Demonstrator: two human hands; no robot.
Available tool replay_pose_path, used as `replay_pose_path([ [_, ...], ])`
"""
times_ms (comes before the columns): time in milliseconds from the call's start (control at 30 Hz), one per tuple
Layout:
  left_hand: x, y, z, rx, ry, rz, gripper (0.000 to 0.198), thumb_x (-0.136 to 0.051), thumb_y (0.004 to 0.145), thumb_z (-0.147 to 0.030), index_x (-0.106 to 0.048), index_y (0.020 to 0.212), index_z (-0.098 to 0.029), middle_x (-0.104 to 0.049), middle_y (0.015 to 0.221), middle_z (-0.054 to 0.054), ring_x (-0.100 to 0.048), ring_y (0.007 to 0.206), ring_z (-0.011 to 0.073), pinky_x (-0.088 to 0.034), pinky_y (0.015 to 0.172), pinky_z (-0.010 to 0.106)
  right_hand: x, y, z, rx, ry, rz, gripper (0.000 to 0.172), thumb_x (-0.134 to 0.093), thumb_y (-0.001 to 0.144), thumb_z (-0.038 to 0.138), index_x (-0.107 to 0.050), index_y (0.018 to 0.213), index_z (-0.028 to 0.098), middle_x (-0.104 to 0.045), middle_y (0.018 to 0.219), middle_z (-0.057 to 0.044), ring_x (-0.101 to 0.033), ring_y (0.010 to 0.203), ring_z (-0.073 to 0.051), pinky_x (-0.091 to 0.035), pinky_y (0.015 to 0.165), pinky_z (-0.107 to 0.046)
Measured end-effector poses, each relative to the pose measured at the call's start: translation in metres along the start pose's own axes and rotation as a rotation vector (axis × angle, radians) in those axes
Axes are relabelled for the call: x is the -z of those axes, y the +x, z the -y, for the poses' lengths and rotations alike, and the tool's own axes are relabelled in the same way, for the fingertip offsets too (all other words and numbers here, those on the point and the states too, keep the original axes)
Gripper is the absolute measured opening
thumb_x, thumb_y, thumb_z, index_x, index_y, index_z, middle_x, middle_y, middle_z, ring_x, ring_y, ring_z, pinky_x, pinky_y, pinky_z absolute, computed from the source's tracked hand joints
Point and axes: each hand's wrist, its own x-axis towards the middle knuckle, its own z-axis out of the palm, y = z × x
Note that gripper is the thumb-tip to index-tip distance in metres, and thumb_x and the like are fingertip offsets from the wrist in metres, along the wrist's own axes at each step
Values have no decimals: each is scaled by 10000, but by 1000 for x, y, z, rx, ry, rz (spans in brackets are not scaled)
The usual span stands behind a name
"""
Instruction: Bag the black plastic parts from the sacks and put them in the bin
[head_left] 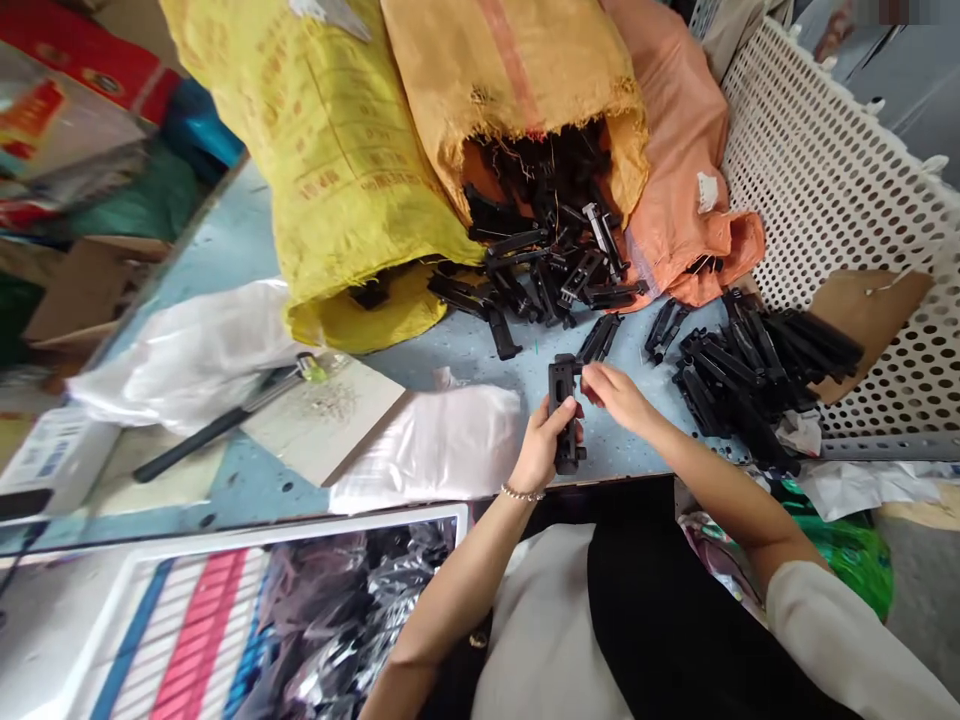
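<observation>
My left hand is wrapped round a long black plastic part, which it holds roughly upright above the front edge of the blue table. At the part's upper right side is my right hand, its fingers pinched together; whatever they grip is too small to name. Behind my hands, similar black parts spill from the open mouth of an orange-yellow sack. A pile of black parts lies to the right of my right hand.
A yellow sack and an orange sack flank the middle one. White plastic bags, a board and a black-handled hammer lie left. A perforated white basket stands right; a white-rimmed tray is below the table edge.
</observation>
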Motion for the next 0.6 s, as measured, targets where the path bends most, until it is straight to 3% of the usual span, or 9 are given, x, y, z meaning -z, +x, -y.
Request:
replay_pose_path([
  [133, 5, 3, -8, 30, -59, -21, 619, -771, 711, -596, -652, 1116, -144, -639, 782, 0, -575, 621, 100, -458, 560, 215, -11, -35, -1, 461, -474, 55, 424, -424, 1004, 574, -584, 917, 191, -630, 861, -66, -566, 783, -199, -434, 685, -326],
  [200, 5, 1, -6, 87, -26, 3, 621, -765, 720, -600, -665, 1112, -129, -651, 802, 16, -591, 671, 119, -471, 613, 230, -18, -47, -3, 651, -688, 43, 394, -488, 986, 554, -597, 896, 186, -626, 825, -71, -563, 795, -215, -410, 672, -333],
  [267, 4, 0, 2, 75, 58, -21, 585, -750, 749, -583, -651, 1125, -146, -661, 853, 19, -612, 751, 141, -490, 695, 250, -19, -50, -4, 735, -786, 95, 395, -483, 995, 538, -600, 832, 196, -609, 747, -48, -565, 759, -204, -389, 648, -323],
  [333, 7, 0, 16, -7, 177, -87, 563, -725, 791, -541, -596, 1198, -174, -666, 915, 17, -623, 844, 164, -499, 783, 276, -11, -46, -2, 712, -815, 225, 449, -438, 1003, 565, -602, 791, 206, -617, 712, -36, -579, 729, -190, -387, 643, -315],
  [367, 10, 2, 25, -50, 243, -111, 561, -700, 819, -515, -554, 1249, -186, -668, 942, 20, -626, 874, 174, -502, 812, 297, -4, -40, -1, 634, -832, 277, 481, -397, 1011, 580, -610, 796, 206, -636, 722, -40, -594, 728, -188, -394, 649, -311],
  [433, 18, 8, 42, -127, 400, -125, 540, -631, 876, -465, -489, 1319, -189, -671, 1000, 46, -634, 939, 206, -507, 874, 363, 20, -23, -1, 322, -904, 257, 549, -287, 1028, 596, -638, 897, 194, -691, 799, -75, -645, 773, -207, -419, 678, -315],
  [533, 33, 22, 62, -335, 733, -133, 434, -555, 916, -374, -523, 1306, -188, -649, 1150, 113, -589, 1142, 276, -438, 1035, 491, 66, 18, -12, -387, -1038, -47, 624, -184, 1042, 568, -549, 1255, 108, -717, 1054, -210, -691, 963, -298, -462, 769, -367],
  [600, 43, 31, 66, -493, 925, -156, 384, -535, 913, -305, -567, 1275, -183, -597, 1265, 151, -518, 1260, 307, -362, 1116, 537, 93, 47, -23, -697, -1023, -85, 594, -267, 1052, 494, -383, 1414, 37, -655, 1228, -290, -649, 1138, -351, -464, 870, -408],
])
